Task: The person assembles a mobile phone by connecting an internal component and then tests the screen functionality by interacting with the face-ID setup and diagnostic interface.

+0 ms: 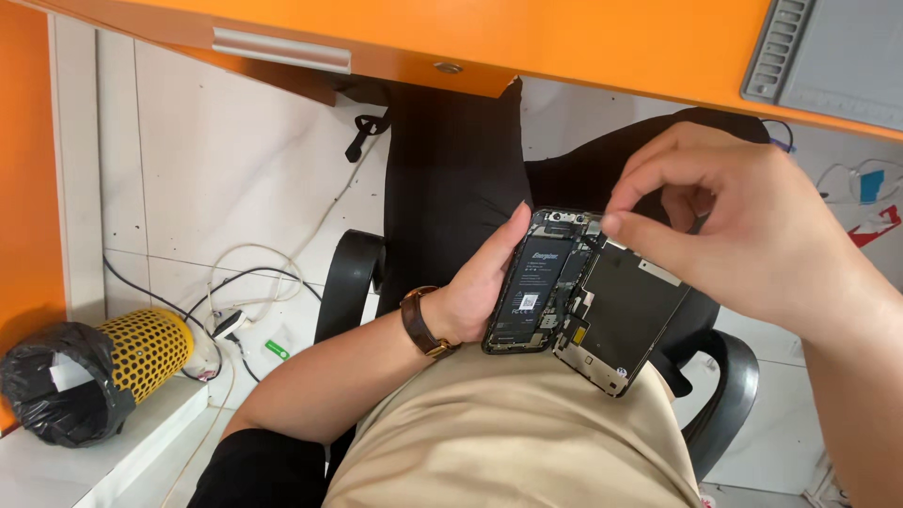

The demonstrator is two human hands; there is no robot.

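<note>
An opened smartphone with its black battery and circuit parts exposed rests in my left hand, held over my lap. Its screen panel is folded out to the right, back side up, still joined to the phone body. My right hand is above the panel, fingers pinched together at the panel's top edge near the phone's upper end. A brown watch is on my left wrist.
An orange desk edge runs across the top with a grey work mat on it. I sit in a black chair. A yellow perforated bin with a black bag lies at lower left, cables on the tiled floor.
</note>
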